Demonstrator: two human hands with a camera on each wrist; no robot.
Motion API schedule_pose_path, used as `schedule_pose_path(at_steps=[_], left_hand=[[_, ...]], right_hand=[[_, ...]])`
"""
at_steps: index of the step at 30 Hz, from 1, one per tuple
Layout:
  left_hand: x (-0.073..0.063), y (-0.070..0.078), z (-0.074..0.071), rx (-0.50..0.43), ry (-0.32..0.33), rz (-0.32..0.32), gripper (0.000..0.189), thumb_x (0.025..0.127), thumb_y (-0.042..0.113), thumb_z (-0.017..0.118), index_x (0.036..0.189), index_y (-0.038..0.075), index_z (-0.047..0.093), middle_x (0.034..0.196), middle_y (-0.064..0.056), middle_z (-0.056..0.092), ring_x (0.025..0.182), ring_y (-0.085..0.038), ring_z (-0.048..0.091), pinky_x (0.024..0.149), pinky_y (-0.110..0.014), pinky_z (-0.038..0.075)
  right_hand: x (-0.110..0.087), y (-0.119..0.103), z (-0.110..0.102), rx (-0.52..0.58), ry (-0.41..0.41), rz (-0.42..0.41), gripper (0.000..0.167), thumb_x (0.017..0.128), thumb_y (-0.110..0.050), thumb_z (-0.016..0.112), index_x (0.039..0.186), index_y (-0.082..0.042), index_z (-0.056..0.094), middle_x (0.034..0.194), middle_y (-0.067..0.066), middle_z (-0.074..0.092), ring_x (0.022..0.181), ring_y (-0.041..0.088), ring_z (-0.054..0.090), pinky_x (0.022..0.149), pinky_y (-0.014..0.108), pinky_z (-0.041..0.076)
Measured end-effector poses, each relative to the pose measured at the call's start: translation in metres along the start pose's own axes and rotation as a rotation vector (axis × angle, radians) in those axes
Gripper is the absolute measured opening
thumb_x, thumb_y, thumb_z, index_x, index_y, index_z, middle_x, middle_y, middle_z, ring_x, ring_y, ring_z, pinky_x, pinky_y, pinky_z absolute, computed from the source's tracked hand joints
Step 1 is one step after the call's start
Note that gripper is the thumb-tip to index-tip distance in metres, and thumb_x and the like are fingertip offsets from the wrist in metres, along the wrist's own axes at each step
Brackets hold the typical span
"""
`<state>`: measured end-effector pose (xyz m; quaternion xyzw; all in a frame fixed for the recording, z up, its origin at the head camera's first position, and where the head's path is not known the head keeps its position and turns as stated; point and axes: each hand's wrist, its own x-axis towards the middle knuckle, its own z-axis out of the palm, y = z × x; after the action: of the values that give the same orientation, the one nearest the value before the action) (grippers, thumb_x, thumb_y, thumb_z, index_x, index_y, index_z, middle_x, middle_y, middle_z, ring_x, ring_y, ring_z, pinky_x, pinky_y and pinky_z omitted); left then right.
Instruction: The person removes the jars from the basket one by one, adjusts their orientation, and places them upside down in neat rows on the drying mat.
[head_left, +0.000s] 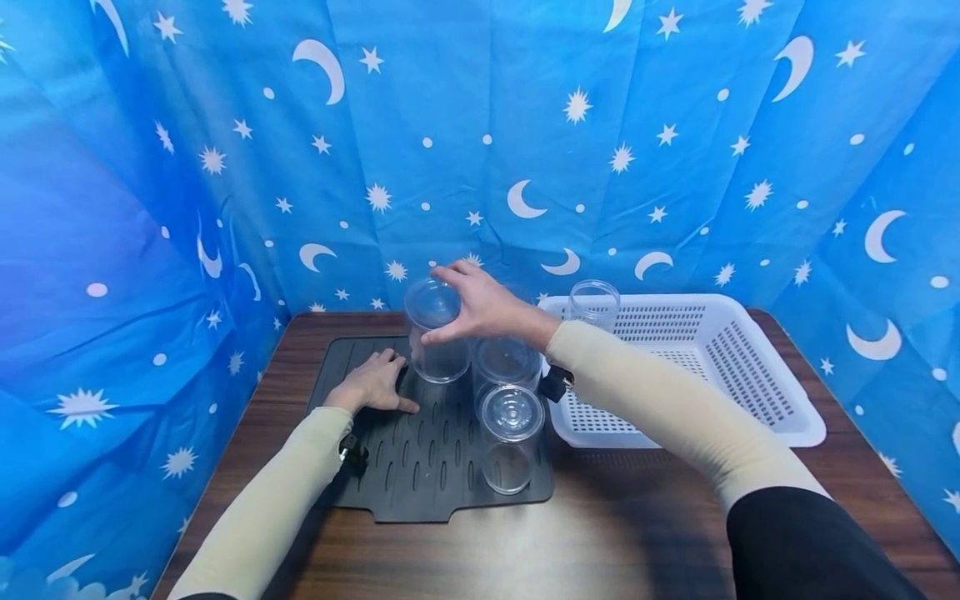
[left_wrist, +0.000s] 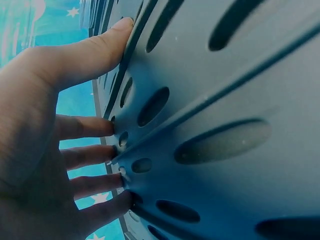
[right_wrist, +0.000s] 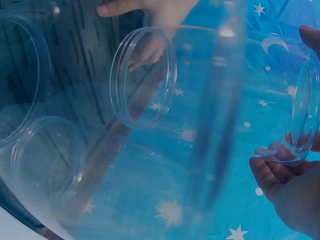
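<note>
My right hand (head_left: 483, 304) grips a clear plastic jar (head_left: 437, 358) near its top, thumb on the near side and fingers over the far side. The jar is roughly upright over the far part of a dark grey slotted mat (head_left: 420, 492); whether its base touches the mat I cannot tell. In the right wrist view, fingers curl round one end of this jar (right_wrist: 270, 95). My left hand (head_left: 371, 383) rests on the mat's left side, fingers spread. Two clear jars, one (head_left: 506, 367) partly under the right forearm and a nearer one (head_left: 510, 458), stand on the mat's right side.
A white perforated basket (head_left: 810, 429) sits to the right, with another clear jar (head_left: 595, 304) at its far left corner. The wooden table (head_left: 487, 558) is under everything. A blue star-and-moon cloth (head_left: 480, 83) hangs behind and at both sides.
</note>
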<state>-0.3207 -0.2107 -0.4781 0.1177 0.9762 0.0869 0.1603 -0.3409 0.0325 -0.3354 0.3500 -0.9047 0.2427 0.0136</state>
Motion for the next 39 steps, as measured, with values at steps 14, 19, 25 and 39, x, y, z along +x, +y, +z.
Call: schedule_pose_path(at_steps=[14,19,25,39], left_hand=[[-0.002,-0.001,0.000,-0.005,0.014,0.008,0.102,0.075,0.059,0.076,0.151,0.006,0.035,0.156,-0.020,0.028,0.144,-0.043,0.025,0.110,-0.062,0.029],[-0.003,-0.001,0.001,-0.008,0.014,0.001,0.102,0.075,0.059,0.076,0.151,0.006,0.034,0.157,-0.020,0.027,0.144,-0.042,0.024,0.111,-0.062,0.029],[-0.002,0.002,0.000,-0.003,0.004,-0.007,0.103,0.075,0.059,0.076,0.151,0.005,0.034,0.157,-0.020,0.027,0.144,-0.043,0.024,0.111,-0.062,0.028],[0.002,-0.001,0.002,0.006,0.004,-0.003,0.104,0.073,0.061,0.076,0.150,0.005,0.035,0.155,-0.019,0.030,0.143,-0.041,0.028,0.110,-0.060,0.032]], right_hand=[[0.004,0.006,0.016,-0.080,-0.078,0.018,0.108,0.066,-0.069,0.076,0.150,-0.012,0.037,0.143,0.014,0.043,0.127,0.028,0.048,0.102,0.045,0.047],[0.002,0.006,0.019,-0.079,-0.098,0.017,0.110,0.066,-0.069,0.076,0.150,-0.010,0.036,0.142,0.013,0.043,0.126,0.028,0.049,0.101,0.044,0.048],[0.000,0.009,0.023,-0.092,-0.103,0.001,0.109,0.066,-0.068,0.076,0.148,-0.008,0.039,0.140,0.014,0.045,0.123,0.028,0.051,0.100,0.043,0.048],[0.000,0.012,0.029,-0.149,-0.124,-0.046,0.106,0.067,-0.069,0.075,0.145,-0.005,0.043,0.139,0.014,0.045,0.127,0.028,0.046,0.105,0.041,0.044]])
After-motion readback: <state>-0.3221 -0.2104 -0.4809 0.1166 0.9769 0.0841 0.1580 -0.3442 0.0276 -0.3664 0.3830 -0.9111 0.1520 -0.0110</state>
